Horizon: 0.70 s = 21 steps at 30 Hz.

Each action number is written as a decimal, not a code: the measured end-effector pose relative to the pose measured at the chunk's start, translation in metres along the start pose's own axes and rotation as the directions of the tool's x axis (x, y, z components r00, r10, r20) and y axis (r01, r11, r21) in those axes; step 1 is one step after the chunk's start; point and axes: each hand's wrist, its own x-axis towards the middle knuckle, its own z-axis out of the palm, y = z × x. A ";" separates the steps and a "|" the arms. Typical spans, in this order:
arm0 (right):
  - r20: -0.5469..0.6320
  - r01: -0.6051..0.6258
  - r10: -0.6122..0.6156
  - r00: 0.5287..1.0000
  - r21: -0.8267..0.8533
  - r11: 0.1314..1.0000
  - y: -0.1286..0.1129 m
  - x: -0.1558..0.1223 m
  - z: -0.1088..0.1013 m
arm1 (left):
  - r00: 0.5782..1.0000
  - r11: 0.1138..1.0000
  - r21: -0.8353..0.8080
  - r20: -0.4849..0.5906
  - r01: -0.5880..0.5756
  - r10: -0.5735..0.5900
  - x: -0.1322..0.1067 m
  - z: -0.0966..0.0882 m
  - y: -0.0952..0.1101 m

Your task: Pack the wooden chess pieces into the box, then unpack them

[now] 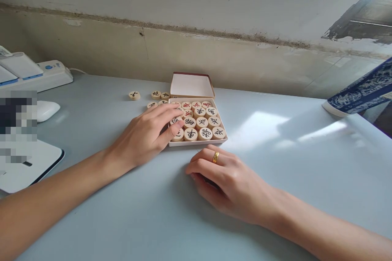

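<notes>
A left hand (150,130) reaches over the left side of a shallow white cardboard box (199,143), fingers extended and thumb set apart; whether it grips a piece cannot be told. Beneath and beside it, inside the box, sit round pale wooden pieces (205,133) in rows, marked with black or red characters. The right hand (225,177), wearing a plain-looking gold ring (216,157), rests loosely curled on the pale blue-grey worktop (122,220) just in front of the box, nothing visible in its grasp.

Behind the box stands an upturned white-lined lid with a dark red edge (192,85). Loose pieces lie to the left, one (134,95) apart from the others, some partly hidden by the left hand. Farther out are a white computer mouse (48,111) and, at right, a blue-and-white patterned cylinder (358,89).

The step in hand appears to be handling pieces at the box's left side. The next move would likely call for a light fingertip pinch, without nudging neighbouring discs.
</notes>
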 end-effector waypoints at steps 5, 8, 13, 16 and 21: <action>0.008 -0.010 0.010 1.000 0.010 1.000 0.001 0.000 0.000 | 1.000 1.000 -0.010 -0.017 0.024 -0.025 0.000 0.000 0.001; 0.019 -0.006 0.006 1.000 0.018 1.000 0.001 0.000 0.001 | 1.000 1.000 0.000 -0.016 0.003 -0.003 0.000 0.000 0.000; 0.013 0.002 -0.002 1.000 0.015 1.000 0.002 0.001 0.002 | 1.000 1.000 0.020 -0.015 0.012 -0.011 -0.001 0.001 -0.002; 0.017 0.010 -0.010 1.000 -0.001 1.000 0.002 0.000 0.001 | 1.000 0.999 0.045 0.010 0.011 -0.012 -0.002 0.001 -0.003; 0.042 0.000 0.000 0.999 -0.004 1.000 0.002 0.000 -0.001 | 1.000 0.999 0.033 0.028 0.005 -0.006 -0.004 0.001 -0.004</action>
